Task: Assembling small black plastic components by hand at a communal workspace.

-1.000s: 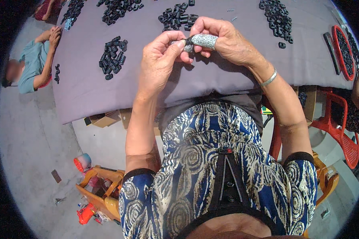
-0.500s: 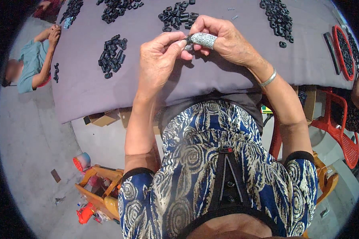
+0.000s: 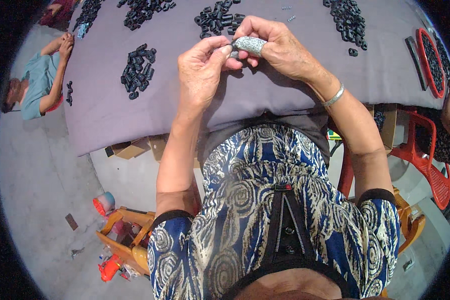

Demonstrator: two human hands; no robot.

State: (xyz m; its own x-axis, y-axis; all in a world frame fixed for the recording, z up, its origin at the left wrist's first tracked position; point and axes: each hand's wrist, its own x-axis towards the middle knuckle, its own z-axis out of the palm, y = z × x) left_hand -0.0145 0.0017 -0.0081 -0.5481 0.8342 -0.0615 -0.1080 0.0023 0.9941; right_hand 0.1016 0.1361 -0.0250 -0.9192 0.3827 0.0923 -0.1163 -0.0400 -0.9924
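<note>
Above the table's near half, my left hand (image 3: 200, 72) and my right hand (image 3: 287, 52) meet fingertip to fingertip. Both are closed in a pinch around a small black part (image 3: 233, 44), mostly covered by the fingers, so its shape cannot be made out. A speckled grey-and-white cover (image 3: 250, 46) wraps my right thumb. Just beyond the hands lies a pile of black plastic pieces (image 3: 219, 20). To the left of my left hand is another pile of short black cylindrical pieces (image 3: 138, 71). Two small metal springs (image 3: 291, 19) rest beyond my right hand.
A grey cloth covers the table (image 3: 100, 110). More black pieces (image 3: 346, 22) lie at right, near a red-rimmed basket (image 3: 431, 62) and a black bar (image 3: 416, 64). A person (image 3: 42, 82) sits at the left edge. A red chair (image 3: 420, 150) and cardboard boxes (image 3: 132, 148) stand below.
Both hands stay pinched together, with my right hand shifted slightly toward the left and far side. The whole view has moved a little.
</note>
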